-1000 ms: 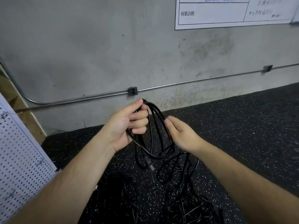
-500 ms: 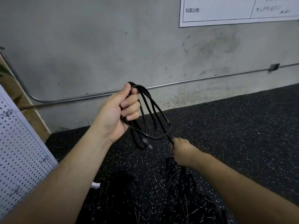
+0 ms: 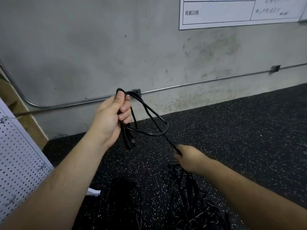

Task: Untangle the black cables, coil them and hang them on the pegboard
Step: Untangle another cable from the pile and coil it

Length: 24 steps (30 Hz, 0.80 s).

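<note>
The coil [image 3: 150,134] is gripped at its top by the left hand [image 3: 114,117], fingers curled round several loops, up and to the right of the pegboard [image 3: 18,160]. A second ago the right hand [image 3: 187,158] was held against the coil. Now it is drawn down and farther from the pegboard, clenched on a single strand that is pulled taut from the coil, so the hands are set well apart. A fresh length is judged to be drawn out of the tangled pile [image 3: 187,205], which lies on the floor [image 3: 240,130] under the right hand. Coiling is therefore under way and hanging is not yet done.

The pegboard's slanted edge is found just beside the left forearm, and its hooks are seen only as blurs. The wall [image 3: 83,47] is met beyond the pegboard's top, close behind the raised coil. Open floor is left on the side away from the pegboard, where slack can be swung freely.
</note>
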### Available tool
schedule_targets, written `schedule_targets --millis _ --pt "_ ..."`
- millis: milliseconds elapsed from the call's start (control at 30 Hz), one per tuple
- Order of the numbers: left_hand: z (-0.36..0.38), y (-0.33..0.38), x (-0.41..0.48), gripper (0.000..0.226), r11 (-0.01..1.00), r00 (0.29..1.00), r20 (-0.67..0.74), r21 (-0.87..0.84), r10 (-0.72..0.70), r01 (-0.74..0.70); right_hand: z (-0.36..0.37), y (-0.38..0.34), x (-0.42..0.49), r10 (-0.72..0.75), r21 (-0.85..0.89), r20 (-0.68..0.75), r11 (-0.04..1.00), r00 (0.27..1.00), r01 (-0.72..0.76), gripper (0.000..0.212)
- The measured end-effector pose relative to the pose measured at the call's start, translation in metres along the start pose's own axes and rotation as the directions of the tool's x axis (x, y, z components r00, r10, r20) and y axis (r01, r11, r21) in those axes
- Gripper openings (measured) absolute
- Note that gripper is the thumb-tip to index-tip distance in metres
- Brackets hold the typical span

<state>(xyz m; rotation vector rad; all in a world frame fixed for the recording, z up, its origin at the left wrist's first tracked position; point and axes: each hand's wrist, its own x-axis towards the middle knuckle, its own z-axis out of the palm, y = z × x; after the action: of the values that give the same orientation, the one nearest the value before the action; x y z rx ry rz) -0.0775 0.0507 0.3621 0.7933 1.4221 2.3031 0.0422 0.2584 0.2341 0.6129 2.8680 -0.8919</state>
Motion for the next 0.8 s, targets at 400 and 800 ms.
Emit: schedule_targets --millis 400,800 --pt "0.013 -0.048 -0.009 0.020 0.603 1.000 0.014 0.798 -0.010 -0.005 -0.052 -0.037 -0.017 0.036 0.555 -0.242 0.825 0.970 0.108 0.006" --pt "0.034 -0.064 -0.022 0.017 0.852 0.971 0.085 0.501 -0.224 0.152 -0.057 -0.064 -0.025 -0.077 0.879 -0.189 0.431 0.979 0.204 0.020"
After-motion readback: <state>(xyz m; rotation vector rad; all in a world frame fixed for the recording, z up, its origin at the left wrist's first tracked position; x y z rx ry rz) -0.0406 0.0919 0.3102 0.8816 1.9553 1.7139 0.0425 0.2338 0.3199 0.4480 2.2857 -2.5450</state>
